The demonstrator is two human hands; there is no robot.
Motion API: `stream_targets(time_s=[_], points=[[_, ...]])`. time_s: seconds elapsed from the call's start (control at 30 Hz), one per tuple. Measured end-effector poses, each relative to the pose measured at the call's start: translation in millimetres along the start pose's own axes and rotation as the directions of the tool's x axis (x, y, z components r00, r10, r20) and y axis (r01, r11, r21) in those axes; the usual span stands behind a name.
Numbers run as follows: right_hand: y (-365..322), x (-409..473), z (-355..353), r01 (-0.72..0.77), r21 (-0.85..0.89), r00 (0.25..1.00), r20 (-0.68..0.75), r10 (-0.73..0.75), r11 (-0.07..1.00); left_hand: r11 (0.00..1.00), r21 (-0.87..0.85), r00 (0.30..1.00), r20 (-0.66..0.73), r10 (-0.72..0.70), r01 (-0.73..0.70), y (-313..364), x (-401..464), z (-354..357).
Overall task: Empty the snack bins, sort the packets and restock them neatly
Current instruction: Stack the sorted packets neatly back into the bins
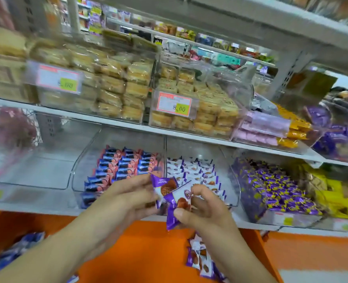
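Note:
My left hand [131,198] and my right hand [204,210] meet in front of the lower shelf, both gripping purple-and-white snack packets [170,190]. Just behind them stands a clear bin [233,180] holding neat rows of the same white-and-purple packets [195,172]. To its left a clear bin [77,180] holds rows of blue-and-pink packets [120,166]. More white-and-purple packets [199,260] lie loose on the orange ledge [140,248] below my right forearm.
An empty clear bin [46,160] sits at the lower left. A bin of small purple-and-yellow sweets [275,186] and yellow packets [336,199] stand to the right. The upper shelf [107,121] carries bins of wrapped cakes with price tags [174,104]. Blue packets [15,250] lie bottom left.

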State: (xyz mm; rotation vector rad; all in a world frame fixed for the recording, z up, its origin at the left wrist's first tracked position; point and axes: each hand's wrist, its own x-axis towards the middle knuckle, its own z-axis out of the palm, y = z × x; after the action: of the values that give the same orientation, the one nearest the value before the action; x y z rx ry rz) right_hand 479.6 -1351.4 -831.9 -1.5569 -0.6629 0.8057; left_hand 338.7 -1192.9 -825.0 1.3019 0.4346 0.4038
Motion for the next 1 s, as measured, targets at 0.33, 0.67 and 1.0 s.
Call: stream_targets(time_s=[0.33, 0.67, 1.0], points=[[-0.9, 22.5, -2.7, 0.065, -0.371, 0.992, -0.074, -0.100, 0.926, 0.994, 0.094, 0.994, -0.102, -0.039, 0.049, 1.0, 22.5, -24.7], [4.9, 28.9, -21.1, 0.076, -0.373, 0.992, -0.062, -0.107, 0.925, 0.984, -0.125, 0.982, -0.123, -0.143, 0.128, -4.6, 36.3, -18.1], [17.5, 26.1, -19.6, 0.070, -0.202, 0.992, -0.088, -0.089, 0.977, 0.986, 0.079, 0.987, -0.074, -0.139, 0.145, -6.3, 25.0, -14.8]])
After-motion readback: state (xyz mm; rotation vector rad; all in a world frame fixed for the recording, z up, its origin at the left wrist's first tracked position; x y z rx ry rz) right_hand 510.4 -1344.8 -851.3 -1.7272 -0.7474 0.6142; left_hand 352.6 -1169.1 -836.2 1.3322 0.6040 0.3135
